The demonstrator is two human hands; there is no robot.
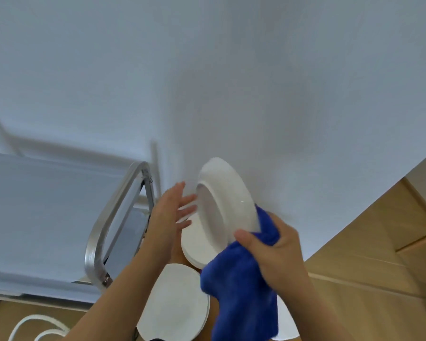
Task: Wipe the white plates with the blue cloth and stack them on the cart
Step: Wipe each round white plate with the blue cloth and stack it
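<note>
hands noted first: right hand (276, 252) is clamped on the blue cloth (241, 291) and, through it, on the lower rim of a tilted white plate (226, 200). left hand (172, 212) is held flat, fingers straight, just beside the plate's face; contact cannot be told. more plates (175, 306) are seen stacked below. cart (113, 217) stands to the left. plate judged stiff, glazed, slippery, breakable; best taken by opposite rims, cloth padding the grip.

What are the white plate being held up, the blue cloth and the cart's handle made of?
The tilted round white plate looks like glazed ceramic: it is glossy, with a small highlight. The deep blue cloth looks like soft, fuzzy microfibre or terry. The cart's bent silver handle looks like brushed metal, maybe aluminium.
</note>
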